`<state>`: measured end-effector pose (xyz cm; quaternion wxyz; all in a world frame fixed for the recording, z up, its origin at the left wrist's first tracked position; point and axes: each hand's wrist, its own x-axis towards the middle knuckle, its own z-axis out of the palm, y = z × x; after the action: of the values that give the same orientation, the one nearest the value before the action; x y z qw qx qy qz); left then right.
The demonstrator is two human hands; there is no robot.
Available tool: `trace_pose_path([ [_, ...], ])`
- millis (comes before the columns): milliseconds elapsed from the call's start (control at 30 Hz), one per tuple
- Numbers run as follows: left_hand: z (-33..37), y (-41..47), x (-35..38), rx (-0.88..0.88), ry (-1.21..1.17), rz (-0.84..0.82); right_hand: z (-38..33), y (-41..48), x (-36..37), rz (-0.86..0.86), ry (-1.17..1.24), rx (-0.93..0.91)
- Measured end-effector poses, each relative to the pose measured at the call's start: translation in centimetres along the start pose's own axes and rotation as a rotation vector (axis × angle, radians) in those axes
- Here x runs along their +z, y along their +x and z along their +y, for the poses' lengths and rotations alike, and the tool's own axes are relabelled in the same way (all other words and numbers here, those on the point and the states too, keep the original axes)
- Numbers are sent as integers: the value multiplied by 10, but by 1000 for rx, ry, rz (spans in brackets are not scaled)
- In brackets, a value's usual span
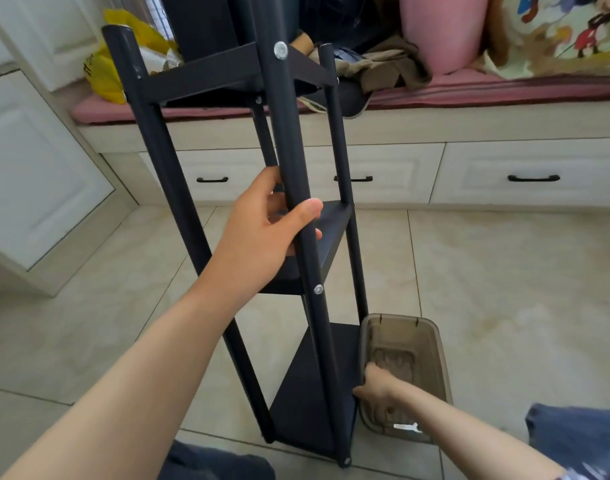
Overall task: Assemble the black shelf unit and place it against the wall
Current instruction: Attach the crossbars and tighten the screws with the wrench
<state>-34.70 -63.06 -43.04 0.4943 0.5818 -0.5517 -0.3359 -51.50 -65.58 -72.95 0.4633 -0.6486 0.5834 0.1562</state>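
The black shelf unit stands on the tiled floor in front of me, tilted away, with three triangular shelves fixed between black tube legs by silver bolts. My left hand grips the nearest leg at mid height, thumb and fingers curled round the tube. My right hand is low at the right edge of the bottom shelf, fingers reaching down beside it over the brown bin; what they touch is not clear.
A translucent brown plastic bin sits on the floor right against the unit's lower right side. Behind is a window seat with white drawers, a pink cushion, clothes and a yellow bag. White cabinet doors line the left.
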Motion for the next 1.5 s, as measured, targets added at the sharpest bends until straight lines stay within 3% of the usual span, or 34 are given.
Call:
trace_pose_path([
  [300,0,2,7,13,29,12,9,6,-16,-130,-3,27],
  [667,0,2,8,3,54,58,38,24,-44,30,207,14],
  [767,0,1,6,-4,61,67,51,33,-54,160,58,41],
  [967,1,0,7,-3,48,63,74,36,-28,12,-299,74],
  [1500,3,3,20,-6,30,73,93,71,-4,-62,-546,-115],
])
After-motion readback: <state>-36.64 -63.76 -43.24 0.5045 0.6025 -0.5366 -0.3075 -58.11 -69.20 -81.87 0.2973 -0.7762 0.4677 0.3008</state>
